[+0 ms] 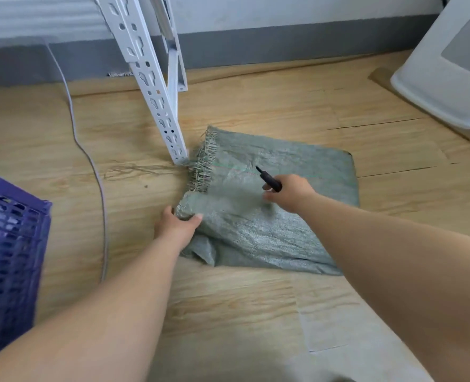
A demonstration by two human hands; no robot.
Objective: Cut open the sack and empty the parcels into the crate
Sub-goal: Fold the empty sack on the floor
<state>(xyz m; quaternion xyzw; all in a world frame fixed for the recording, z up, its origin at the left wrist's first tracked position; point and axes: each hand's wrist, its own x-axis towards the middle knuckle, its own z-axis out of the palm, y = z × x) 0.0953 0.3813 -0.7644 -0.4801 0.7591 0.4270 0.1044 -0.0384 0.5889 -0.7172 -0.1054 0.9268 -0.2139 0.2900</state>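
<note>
A grey-green woven sack [278, 216] lies flat on the wooden floor, its frayed end pointing toward the shelf leg. My left hand [177, 224] pinches a fold of the sack near that frayed end. Above the middle of the sack, my right hand [289, 193] grips a black cutter [268, 179] whose tip points up and to the left. The purple slatted crate [10, 249] stands at the left edge of the view. No parcels are visible; whatever the sack contains is hidden.
A white perforated shelf leg [156, 100] stands on the floor just left of the sack's frayed end. A grey cable [90, 161] runs along the floor between crate and sack. A white plastic lid or bin [448, 67] leans at the far right.
</note>
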